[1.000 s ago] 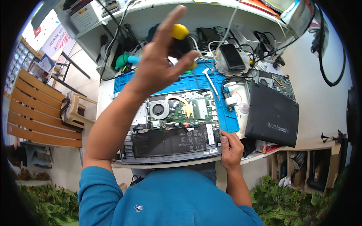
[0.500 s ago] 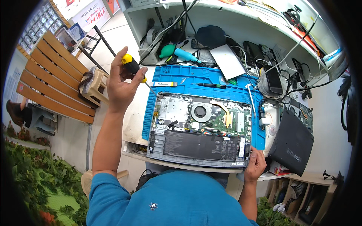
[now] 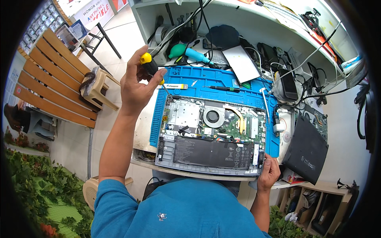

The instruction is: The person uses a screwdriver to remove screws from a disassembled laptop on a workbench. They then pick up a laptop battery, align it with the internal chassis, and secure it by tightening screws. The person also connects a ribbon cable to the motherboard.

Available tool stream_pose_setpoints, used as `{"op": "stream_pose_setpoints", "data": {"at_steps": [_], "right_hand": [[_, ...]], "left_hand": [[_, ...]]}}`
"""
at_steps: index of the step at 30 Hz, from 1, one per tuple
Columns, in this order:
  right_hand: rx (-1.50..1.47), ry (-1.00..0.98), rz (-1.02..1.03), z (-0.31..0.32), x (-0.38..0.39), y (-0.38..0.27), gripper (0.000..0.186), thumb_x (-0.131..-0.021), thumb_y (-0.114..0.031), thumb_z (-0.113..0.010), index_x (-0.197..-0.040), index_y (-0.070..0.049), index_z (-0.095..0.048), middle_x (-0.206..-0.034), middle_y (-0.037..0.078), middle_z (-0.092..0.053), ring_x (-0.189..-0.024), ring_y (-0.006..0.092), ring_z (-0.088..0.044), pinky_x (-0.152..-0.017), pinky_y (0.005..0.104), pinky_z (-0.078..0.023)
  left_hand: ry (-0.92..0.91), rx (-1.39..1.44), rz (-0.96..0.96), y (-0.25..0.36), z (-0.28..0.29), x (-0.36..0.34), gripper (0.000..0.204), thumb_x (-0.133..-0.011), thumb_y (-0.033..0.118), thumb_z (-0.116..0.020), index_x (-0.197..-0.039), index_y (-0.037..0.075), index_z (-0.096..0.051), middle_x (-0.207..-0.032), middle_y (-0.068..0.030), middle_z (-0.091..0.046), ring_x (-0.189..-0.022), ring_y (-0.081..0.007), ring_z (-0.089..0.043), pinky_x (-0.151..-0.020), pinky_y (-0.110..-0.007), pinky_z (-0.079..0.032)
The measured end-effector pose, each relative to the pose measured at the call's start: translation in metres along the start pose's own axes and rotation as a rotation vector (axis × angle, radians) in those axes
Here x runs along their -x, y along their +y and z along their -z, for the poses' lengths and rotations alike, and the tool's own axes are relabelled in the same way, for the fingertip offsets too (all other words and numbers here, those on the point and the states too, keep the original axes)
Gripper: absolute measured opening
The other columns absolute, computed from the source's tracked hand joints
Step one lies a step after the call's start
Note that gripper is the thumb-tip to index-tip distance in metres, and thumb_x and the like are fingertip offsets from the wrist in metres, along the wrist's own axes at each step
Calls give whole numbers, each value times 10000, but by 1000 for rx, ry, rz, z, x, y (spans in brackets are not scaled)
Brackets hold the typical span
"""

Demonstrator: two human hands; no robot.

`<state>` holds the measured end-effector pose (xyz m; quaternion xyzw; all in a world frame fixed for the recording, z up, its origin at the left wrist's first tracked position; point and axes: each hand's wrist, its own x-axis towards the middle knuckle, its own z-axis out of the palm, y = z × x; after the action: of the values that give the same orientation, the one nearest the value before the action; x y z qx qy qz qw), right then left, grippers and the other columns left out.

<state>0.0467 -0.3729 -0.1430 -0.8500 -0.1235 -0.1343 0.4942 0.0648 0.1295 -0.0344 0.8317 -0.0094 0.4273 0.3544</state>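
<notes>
An opened laptop base (image 3: 168, 160) lies on a blue repair mat (image 3: 190, 77), its inside facing up. A black battery (image 3: 212, 152) fills its near side; a round fan (image 3: 214, 117) and green circuit board show beyond. My left hand (image 3: 139, 81) is closed round the handle of a yellow and black screwdriver (image 3: 151, 68). The tilted shaft runs down to the laptop's far left corner, where its tip appears to touch. My right hand (image 3: 268, 174) grips the laptop's near right corner between thumb and fingers.
Past the laptop lie a thin black pen-like tool (image 3: 222, 89), a green blower bulb (image 3: 177, 50) and a silver panel (image 3: 241, 63). A dark laptop cover (image 3: 306, 149) leans at the right. Cables (image 3: 200, 23) hang from the shelf. A plastic stool (image 3: 99, 89) stands to the left.
My left hand and the screwdriver handle have shifted slightly right and the handle leans more, its tip staying at the same corner. My right hand keeps its place.
</notes>
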Motion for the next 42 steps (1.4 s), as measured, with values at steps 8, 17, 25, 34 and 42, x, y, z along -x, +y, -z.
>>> {"op": "stream_pose_setpoints", "data": {"at_steps": [8,17,25,34,42], "right_hand": [[-3,-16,-18,1,0,-4,336,-1163,-177,-614,-1208,112,-779,-967,121,-730,-881,192,-667,-815,323,-517],[-23,4,22,-2,-2,-4,350,-1169,-188,-605,-1214,112,-778,-939,84,-691,-851,155,-607,-778,309,-476],[-3,-22,-2,2,-1,-1,342,-1158,-181,-614,-1217,115,-776,-1040,148,-765,-937,218,-706,-863,343,-542],[0,-20,0,1,-2,-5,345,-1160,-187,-613,-1212,112,-777,-1002,137,-748,-908,212,-691,-839,338,-532],[-1,-31,-6,2,-2,-3,354,-1161,-196,-614,-1213,114,-777,-1004,139,-751,-911,206,-693,-842,336,-534]], "left_hand": [[23,-55,-51,-1,0,-1,760,-980,157,-907,-1619,90,-501,-1087,-85,-763,-938,-129,-791,-832,-273,-676],[7,-85,-124,7,2,-10,719,-901,131,-971,-1523,71,-615,-1007,-75,-800,-842,-101,-798,-766,-265,-681],[-216,182,-131,6,6,-29,728,-857,45,-973,-1519,115,-677,-1069,-45,-800,-882,-99,-791,-785,-257,-673],[1,38,-30,6,13,-12,771,-917,77,-946,-1605,80,-598,-1114,-52,-754,-937,-102,-773,-878,-263,-662],[-3,-9,-24,6,19,-2,727,-939,71,-925,-1588,66,-596,-1062,-40,-736,-924,-92,-764,-860,-234,-656]]}}
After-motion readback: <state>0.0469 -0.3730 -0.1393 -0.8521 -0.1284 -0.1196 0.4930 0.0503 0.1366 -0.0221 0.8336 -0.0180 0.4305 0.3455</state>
